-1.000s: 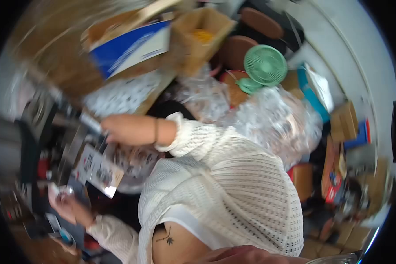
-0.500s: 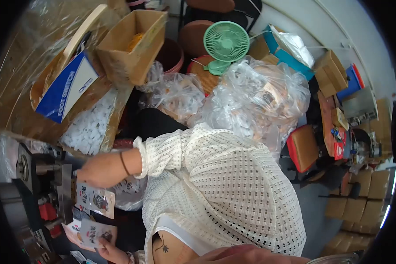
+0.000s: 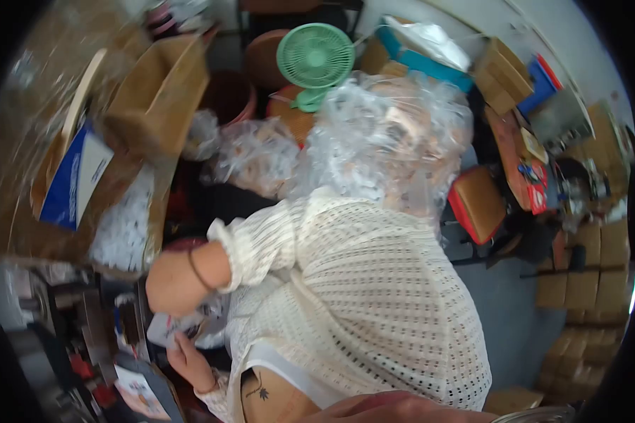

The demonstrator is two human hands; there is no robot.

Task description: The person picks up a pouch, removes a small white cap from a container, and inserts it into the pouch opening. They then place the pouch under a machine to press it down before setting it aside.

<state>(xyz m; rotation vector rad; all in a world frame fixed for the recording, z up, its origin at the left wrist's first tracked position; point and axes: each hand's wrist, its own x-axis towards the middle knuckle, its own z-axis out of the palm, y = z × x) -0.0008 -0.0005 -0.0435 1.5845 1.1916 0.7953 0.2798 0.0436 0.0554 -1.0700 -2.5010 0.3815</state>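
Observation:
My left hand (image 3: 190, 363) reaches in at the lower left, its thumb and fingers pinching the edge of a pale printed pouch (image 3: 164, 330). Just above it is my right hand (image 3: 176, 282), with a dark band at the wrist. Its back faces the camera; blur and the hand itself hide its fingers, so any hold on the pouch cannot be seen. Below and left, another printed pouch (image 3: 140, 391) lies on a dark flat surface. A machine with metal and red parts (image 3: 81, 365) stands at the left, blurred.
A carton of white pieces (image 3: 123, 229) and a blue-and-white box (image 3: 76, 180) are at the upper left. Clear plastic bags (image 3: 391, 141) bulge behind my arm, near a green fan (image 3: 316, 56). A red-edged brown chair (image 3: 478, 204) stands to the right.
The view has shifted. My right hand has come away from the machine and down toward my left hand. The fanned pouches at my left hand have given way to one pouch nearer my right hand.

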